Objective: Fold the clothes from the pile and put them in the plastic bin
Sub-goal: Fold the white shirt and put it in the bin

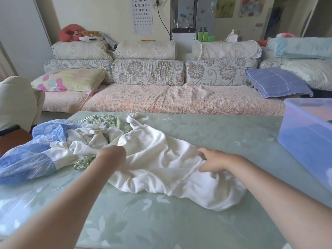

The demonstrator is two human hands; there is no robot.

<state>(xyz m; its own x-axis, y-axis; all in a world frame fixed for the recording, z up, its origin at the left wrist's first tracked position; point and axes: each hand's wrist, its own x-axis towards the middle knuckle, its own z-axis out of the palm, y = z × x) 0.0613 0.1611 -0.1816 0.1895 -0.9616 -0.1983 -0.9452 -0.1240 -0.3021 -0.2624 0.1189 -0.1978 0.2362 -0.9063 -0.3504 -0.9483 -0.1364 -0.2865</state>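
A crumpled white garment (158,159) lies across the middle of the green table (161,221). My left hand (112,154) grips its left edge with curled fingers. My right hand (213,161) pinches a fold on its right side. Behind and to the left sits the pile: a blue and white garment (32,159), a green leaf-print cloth (106,120) and more white cloth (89,139). The translucent blue plastic bin (309,137) stands at the table's right edge, with something folded dimly visible inside.
A sofa (161,101) with floral cushions and several pillows runs along the far side of the table. A cream chair back (16,103) stands at the left. Bare table surface lies in front of the white garment and between it and the bin.
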